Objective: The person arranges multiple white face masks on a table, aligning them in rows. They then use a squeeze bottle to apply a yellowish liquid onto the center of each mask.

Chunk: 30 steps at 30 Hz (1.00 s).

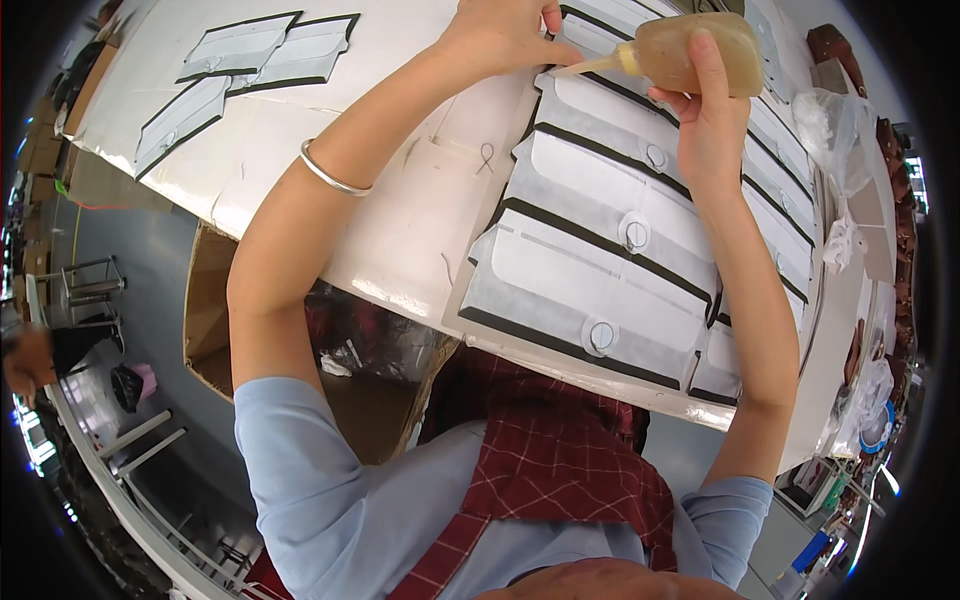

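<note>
Right hand (705,120) fingers wrapped snug around a soft translucent squeeze bottle of yellowish-brown glue (690,52), tipped over so its pale pointed nozzle (590,66) aims left. Left hand (500,35) fingers curled in close at the nozzle tip, pinching or steadying it, hard to say which. Thin silver bangle (330,178) on the left forearm.

Right below the nozzle: overlapping flat grey-white fabric panels with black edging and small round snaps (600,240), fanned out in a stack on a white table (400,220). Bottle hovering over the upper pieces of that stack, near the far edge.

Progress-wise, honestly tough to call. No visible glue lines on the nearer panels, so probably plenty left, judging by how many sit there looking clean. Three more panels of the same kind (250,70) lying well apart at the far left of the table.

Further out: open brown cardboard box (215,320) under the table edge, crumpled clear plastic bag (835,125) off to the right.
</note>
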Tool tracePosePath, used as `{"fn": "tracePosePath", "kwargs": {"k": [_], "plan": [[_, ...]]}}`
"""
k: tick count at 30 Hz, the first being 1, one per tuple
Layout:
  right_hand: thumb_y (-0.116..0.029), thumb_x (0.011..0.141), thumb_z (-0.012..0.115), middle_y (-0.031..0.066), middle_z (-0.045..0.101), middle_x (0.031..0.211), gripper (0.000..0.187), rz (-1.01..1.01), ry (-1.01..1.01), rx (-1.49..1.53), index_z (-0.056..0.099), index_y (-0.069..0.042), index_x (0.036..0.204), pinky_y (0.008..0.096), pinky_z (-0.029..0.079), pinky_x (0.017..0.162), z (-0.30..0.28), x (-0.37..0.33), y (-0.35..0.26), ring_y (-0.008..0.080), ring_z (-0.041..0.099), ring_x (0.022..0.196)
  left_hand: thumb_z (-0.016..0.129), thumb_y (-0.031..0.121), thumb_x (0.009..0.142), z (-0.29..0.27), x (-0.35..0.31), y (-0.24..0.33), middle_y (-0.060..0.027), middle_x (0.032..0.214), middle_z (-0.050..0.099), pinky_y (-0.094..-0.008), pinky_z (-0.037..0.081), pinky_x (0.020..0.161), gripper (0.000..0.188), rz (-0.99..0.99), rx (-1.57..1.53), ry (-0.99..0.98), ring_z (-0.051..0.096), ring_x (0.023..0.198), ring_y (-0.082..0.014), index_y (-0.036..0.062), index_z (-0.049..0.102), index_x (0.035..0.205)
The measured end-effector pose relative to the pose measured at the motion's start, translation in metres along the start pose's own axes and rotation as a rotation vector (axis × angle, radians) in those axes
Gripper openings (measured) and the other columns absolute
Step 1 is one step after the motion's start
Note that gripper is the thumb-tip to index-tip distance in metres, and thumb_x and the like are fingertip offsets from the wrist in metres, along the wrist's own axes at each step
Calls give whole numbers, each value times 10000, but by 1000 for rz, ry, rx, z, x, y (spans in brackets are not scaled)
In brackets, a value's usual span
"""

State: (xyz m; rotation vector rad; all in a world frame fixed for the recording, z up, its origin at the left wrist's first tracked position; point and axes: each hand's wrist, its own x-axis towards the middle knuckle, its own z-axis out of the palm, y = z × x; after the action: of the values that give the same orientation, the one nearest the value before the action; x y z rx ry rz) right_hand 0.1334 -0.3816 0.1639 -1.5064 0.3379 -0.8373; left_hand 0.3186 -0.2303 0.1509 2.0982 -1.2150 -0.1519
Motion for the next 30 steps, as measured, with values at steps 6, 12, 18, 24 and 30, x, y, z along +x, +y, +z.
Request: {"fn": "tracePosePath", "kwargs": {"k": [6, 12, 18, 24, 30], "plan": [[-368, 984, 676, 83, 673, 1122, 445, -43, -17, -31, 592, -13, 1239, 269, 614, 643, 2, -1, 2, 143, 692, 955, 845, 371, 665, 3, 3, 5, -131, 722, 703, -432, 535, 705, 389, 48, 106, 0, 698, 758, -327, 69, 669, 833], [-379, 992, 661, 82, 677, 1117, 450, 66, -49, -26, 581, -18, 1249, 231, 598, 603, 0, -10, -2, 125, 701, 928, 855, 349, 655, -1, 2, 10, -129, 709, 694, -436, 521, 714, 378, 51, 135, -25, 690, 733, -327, 69, 658, 815], [-391, 991, 657, 86, 678, 1111, 475, 84, -86, -7, 563, -21, 1273, 229, 598, 593, 5, -22, -10, 125, 704, 928, 860, 356, 656, -1, 2, 9, -136, 725, 700, -440, 521, 725, 393, 60, 113, -23, 696, 754, -325, 62, 664, 829], [-394, 990, 661, 73, 689, 1115, 487, 159, -60, 122, 560, -22, 1288, 230, 597, 582, 2, -26, -10, 122, 707, 922, 865, 363, 662, -2, 1, 11, -140, 747, 708, -429, 536, 720, 404, 46, 150, -34, 701, 764, -322, 57, 672, 842], [-387, 1012, 626, 162, 621, 1297, 502, 213, -182, 734, 525, -22, 1341, 243, 600, 616, -40, 21, -21, 343, 603, 1222, 830, 435, 788, -2, 23, -22, -100, 753, 691, -360, 530, 663, 420, -58, -262, 119, 659, 692, -219, 50, 671, 842]]}}
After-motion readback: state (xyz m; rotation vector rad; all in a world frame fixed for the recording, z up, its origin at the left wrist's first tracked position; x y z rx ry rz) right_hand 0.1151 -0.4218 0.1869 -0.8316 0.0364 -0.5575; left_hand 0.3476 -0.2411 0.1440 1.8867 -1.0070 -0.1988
